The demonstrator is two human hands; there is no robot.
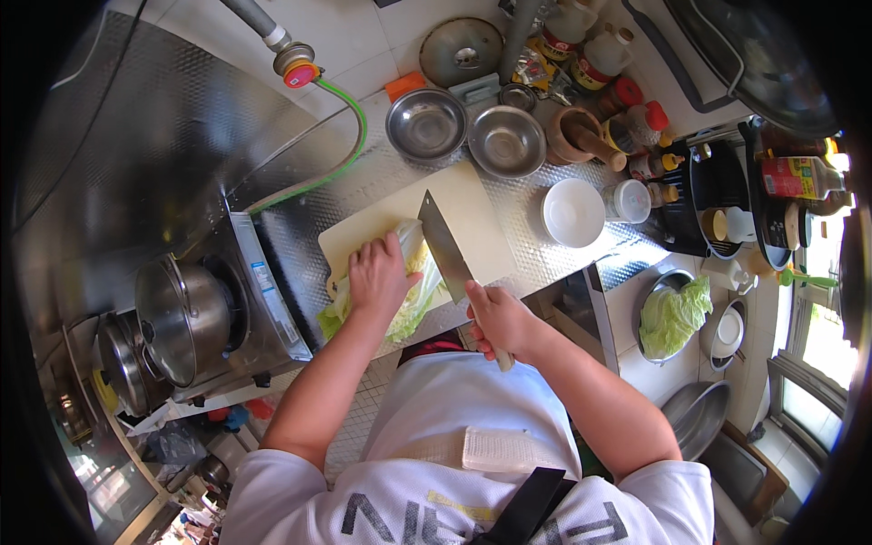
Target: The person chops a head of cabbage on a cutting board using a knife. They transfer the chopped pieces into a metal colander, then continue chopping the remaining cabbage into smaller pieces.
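Observation:
On a pale cutting board (486, 213) lies a piece of napa cabbage (413, 295), its leafy green end toward me. My left hand (380, 271) presses down on the cabbage, fingers laid over it. A cleaver (442, 245) is in my right hand (500, 320), which is closed around its handle. The blade stands at the right side of the cabbage, tip pointing away from me; whether it touches the cabbage I cannot tell.
Two steel bowls (427, 125) and a white bowl (573, 213) stand beyond the board, near a wooden mortar with pestle (581, 136). At left is a gas stove with a lidded pot (182, 318). More cabbage (674, 318) sits in a bowl at right.

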